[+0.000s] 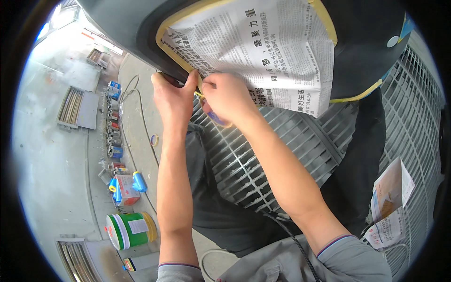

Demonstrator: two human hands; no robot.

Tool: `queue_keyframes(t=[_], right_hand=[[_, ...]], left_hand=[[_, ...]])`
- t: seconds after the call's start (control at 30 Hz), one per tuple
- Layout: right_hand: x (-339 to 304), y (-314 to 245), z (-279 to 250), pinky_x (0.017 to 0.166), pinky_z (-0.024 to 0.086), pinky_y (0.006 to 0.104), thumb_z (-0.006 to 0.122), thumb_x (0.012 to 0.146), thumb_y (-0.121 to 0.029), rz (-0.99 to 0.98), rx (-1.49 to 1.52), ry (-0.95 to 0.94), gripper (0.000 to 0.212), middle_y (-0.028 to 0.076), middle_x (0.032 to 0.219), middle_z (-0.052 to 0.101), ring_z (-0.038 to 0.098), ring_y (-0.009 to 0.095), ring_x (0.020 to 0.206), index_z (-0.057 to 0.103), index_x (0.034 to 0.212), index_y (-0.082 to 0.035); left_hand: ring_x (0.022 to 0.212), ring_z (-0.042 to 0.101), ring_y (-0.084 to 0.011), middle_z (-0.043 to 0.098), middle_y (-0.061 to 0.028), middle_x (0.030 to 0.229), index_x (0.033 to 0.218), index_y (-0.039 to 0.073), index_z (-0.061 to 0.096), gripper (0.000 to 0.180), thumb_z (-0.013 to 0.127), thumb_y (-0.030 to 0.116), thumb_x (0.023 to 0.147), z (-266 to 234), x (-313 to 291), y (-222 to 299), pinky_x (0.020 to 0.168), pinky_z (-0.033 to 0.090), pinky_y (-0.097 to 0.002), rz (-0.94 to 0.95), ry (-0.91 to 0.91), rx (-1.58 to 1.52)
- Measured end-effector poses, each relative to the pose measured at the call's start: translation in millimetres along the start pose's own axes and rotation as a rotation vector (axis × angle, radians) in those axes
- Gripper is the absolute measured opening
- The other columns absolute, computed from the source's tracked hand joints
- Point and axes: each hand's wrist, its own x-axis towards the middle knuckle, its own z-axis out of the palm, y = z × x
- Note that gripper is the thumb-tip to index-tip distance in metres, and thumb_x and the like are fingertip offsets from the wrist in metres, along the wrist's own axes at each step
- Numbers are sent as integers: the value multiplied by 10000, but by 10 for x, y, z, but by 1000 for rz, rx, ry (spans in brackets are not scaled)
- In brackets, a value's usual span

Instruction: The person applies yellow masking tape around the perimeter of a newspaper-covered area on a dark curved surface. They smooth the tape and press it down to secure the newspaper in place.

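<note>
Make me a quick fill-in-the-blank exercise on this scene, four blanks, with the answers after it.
1. The left hand is at the edge of the dark panel, while the ____ holds the tape roll.
2. The tape strips along the newspaper are ____ in colour.
3. A second roll lies on the ____.
4. The large bucket at the left is mostly ____.

Missing words: right hand; yellow; floor; green.

Our grey shirt [268,264], short sleeves [354,259] with thin blue-and-red edging [333,245], our dark trousers [218,218], our left hand [174,98] and right hand [229,96] bare
</note>
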Motion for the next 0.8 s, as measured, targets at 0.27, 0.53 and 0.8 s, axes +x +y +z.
queue_keyframes(t=[0.27,0.53,0.8], right_hand=[[-116,-120,136,461,441,316,686,927,-177,163,537,221,233,89,690,697,570,122,498,768,880,36],[-770,32,108,617,477,274,693,1015,-159,213,747,225,225,34,759,717,624,73,648,750,925,40],[-1144,381,-91,515,448,266,671,1035,-152,333,669,-97,188,29,766,707,623,73,616,742,980,14]], left_hand=[[748,669,-322,674,-158,848,978,-36,547,573,953,336,818,-48,7,-13,719,553,-431,22,-8,-42],[717,610,-283,631,-137,817,955,-22,535,584,956,363,829,11,-25,-41,695,536,-417,29,5,-101],[718,598,-223,638,-100,811,977,-10,535,615,947,433,866,67,-85,-295,686,537,-378,-60,-115,-195]])
